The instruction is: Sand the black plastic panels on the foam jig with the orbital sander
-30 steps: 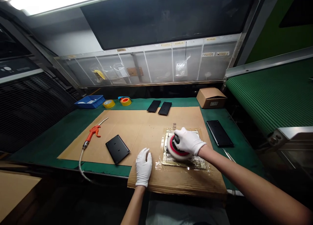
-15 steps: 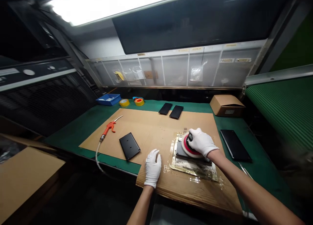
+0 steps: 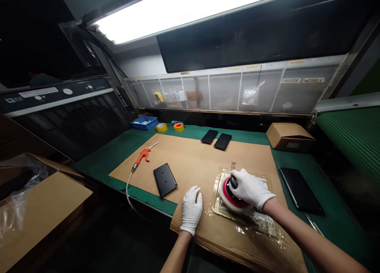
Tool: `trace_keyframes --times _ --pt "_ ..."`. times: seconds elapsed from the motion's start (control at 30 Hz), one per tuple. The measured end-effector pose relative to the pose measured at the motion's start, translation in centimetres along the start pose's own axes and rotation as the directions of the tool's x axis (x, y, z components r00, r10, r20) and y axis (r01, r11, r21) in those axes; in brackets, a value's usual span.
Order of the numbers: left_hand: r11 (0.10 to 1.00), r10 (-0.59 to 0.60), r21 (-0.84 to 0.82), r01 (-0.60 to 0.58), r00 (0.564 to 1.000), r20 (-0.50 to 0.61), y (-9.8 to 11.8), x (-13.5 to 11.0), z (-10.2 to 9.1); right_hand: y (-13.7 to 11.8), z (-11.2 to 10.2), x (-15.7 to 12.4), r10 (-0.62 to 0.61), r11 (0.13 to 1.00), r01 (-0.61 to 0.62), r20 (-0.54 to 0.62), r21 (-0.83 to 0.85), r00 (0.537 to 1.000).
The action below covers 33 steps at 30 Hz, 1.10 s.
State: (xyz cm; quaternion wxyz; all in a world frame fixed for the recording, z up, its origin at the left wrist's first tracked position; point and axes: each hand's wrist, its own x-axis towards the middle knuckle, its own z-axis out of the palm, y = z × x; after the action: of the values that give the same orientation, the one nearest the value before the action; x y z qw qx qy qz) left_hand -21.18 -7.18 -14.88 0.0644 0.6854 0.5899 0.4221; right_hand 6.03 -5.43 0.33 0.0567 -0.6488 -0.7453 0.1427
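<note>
My right hand [image 3: 252, 189], in a white glove, is closed over the black handle of a round polisher [image 3: 230, 193] with a red rim and a pale pad. The polisher lies over a taped, shiny fixture [image 3: 221, 209] on the cardboard, hiding most of what is beneath its pad. To the left, my gloved left hand [image 3: 191, 210] rests on the stacked cardboard sheets [image 3: 213, 233] near their front edge, fingers stretched out and holding nothing. A black panel [image 3: 165, 180] lies flat beyond that hand, to its left.
An orange air gun [image 3: 143, 157] with a hose lies at left. Two black panels [image 3: 222, 141] [image 3: 209, 136] sit at the back. Behind are yellow tape rolls [image 3: 161, 127] and a blue bin [image 3: 144, 123]. At right are a cardboard box [image 3: 291, 136] and a larger black panel [image 3: 301, 190].
The polisher in my right hand has shifted toward me over the fixture, covering the panel edge seen before. My left hand stays on the cardboard. The view has swung left.
</note>
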Motion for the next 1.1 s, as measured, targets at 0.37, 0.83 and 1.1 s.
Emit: trace_keyframes --times 0.37,0.83,1.1 --pt "0.998 -0.021 -0.051 0.024 0.997 0.069 0.3 0.9 0.4 1.8 -0.6 -1.4 0.052 0.996 -0.054 -0.022 -0.071 0.998" --pt "1.000 0.001 -0.029 0.001 0.997 0.080 0.5 1.2 0.3 -1.1 -0.4 -2.2 -0.051 0.995 0.047 -0.044 -0.088 0.998" --pt "0.998 -0.031 -0.045 0.036 0.995 0.094 0.7 1.1 0.3 4.4 0.5 -7.4 0.080 0.988 -0.095 -0.119 -0.125 0.990"
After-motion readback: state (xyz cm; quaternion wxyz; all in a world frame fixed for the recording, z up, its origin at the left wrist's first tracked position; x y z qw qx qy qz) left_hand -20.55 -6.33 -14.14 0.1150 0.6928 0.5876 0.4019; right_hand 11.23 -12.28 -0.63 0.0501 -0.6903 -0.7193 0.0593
